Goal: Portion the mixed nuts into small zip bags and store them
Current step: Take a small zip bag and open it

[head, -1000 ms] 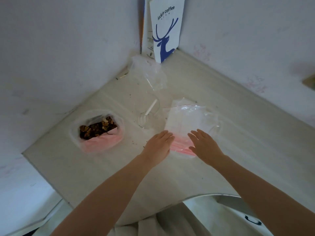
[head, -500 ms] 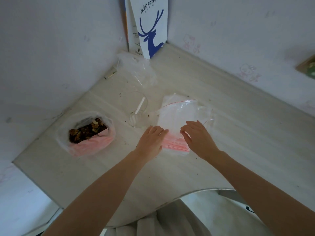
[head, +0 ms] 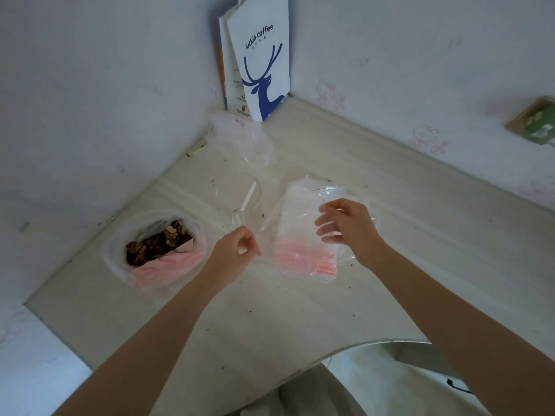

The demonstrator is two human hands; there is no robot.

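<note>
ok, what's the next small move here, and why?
Probably bring the left hand across to the clear zip bag that the right hand holds over the stack of bags, and pull its mouth open. That hand shows through the film, so it looks like a single bag. The mixed nuts sit in their own bag, and no small bag looks filled.

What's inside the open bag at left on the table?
Visible: mixed nuts in the open bag, pale walnut-like pieces among dark ones. Only the top layer shows; the bag's pink wall and cloudy outer plastic hide how deep they go.
</note>
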